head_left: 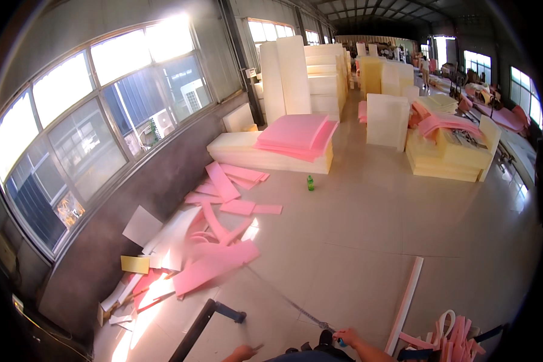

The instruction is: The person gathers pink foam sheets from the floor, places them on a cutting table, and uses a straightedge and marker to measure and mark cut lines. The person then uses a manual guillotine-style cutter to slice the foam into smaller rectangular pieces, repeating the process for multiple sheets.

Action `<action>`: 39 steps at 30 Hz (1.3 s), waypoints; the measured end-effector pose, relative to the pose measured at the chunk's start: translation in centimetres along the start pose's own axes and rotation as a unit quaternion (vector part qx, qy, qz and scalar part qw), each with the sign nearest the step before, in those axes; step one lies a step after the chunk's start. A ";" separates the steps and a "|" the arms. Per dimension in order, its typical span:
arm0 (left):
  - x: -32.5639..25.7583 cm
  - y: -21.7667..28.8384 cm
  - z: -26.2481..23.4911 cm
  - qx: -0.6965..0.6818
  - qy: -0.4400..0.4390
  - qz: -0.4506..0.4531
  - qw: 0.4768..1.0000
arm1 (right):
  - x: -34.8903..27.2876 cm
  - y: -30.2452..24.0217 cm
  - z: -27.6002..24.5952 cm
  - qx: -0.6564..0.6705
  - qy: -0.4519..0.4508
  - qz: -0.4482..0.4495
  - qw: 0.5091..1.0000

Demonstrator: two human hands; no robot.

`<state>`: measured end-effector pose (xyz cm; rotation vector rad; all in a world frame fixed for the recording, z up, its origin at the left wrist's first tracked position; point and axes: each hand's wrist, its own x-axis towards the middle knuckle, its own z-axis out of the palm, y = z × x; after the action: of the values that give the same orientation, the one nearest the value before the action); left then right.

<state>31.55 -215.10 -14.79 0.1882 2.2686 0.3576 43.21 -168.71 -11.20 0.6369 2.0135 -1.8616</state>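
Note:
At the bottom edge, my left hand is low in view, its fingers closed, with a thin dark bit showing at the fingertips that is too small to name. My right hand is to the right of my dark shoe. Its fingers are closed round a small teal-blue object, mostly covered by the hand. A long thin grey strip runs across the floor from the pink foam sheets to beside my shoe; whether it reaches a hand, I cannot tell.
A black metal frame with a caster stands left of me. To the right lie a long white bar and pink foam strips. A green bottle stands ahead, before stacked foam blocks. Far off is a person.

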 end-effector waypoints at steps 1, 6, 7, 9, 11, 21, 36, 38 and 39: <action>0.0 -1.9 -0.1 -0.051 -0.012 -0.067 0.996 | 2.7 -1.6 -1.1 -0.047 -0.010 -0.010 0.999; 4.9 -0.5 -6.5 0.019 0.047 -0.122 0.991 | 16.4 -9.9 -7.8 -0.284 0.019 -0.098 0.954; 5.1 0.6 -8.4 -0.055 0.104 -0.175 0.978 | 18.4 -13.3 -8.1 -0.218 0.027 -0.091 0.971; 5.8 4.3 -12.3 -0.097 0.152 -0.187 0.966 | 22.1 -15.8 -8.6 -0.127 0.044 -0.058 0.989; 7.0 6.5 -15.0 -0.119 0.172 -0.197 0.958 | 26.7 -17.7 -8.3 -0.065 0.055 -0.020 0.996; 28.3 9.0 -30.6 -0.075 0.118 -0.127 0.982 | 38.9 -15.2 -18.9 -0.301 0.054 0.136 0.942; 50.6 20.4 -52.2 -0.140 0.111 -0.144 0.973 | 73.2 -37.3 -23.5 -0.115 0.089 0.146 0.978; 53.0 20.7 -55.4 -0.092 0.112 -0.116 0.983 | 82.8 -40.3 -25.4 -0.177 0.065 0.017 0.982; 54.8 21.5 -57.7 -0.118 0.145 -0.110 0.976 | 86.7 -40.1 -27.7 -0.275 0.051 -0.071 0.957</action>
<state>-47.60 -192.28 -10.64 -0.2527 2.4759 0.5607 -49.71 -134.18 -19.71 0.4409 2.5492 -1.2471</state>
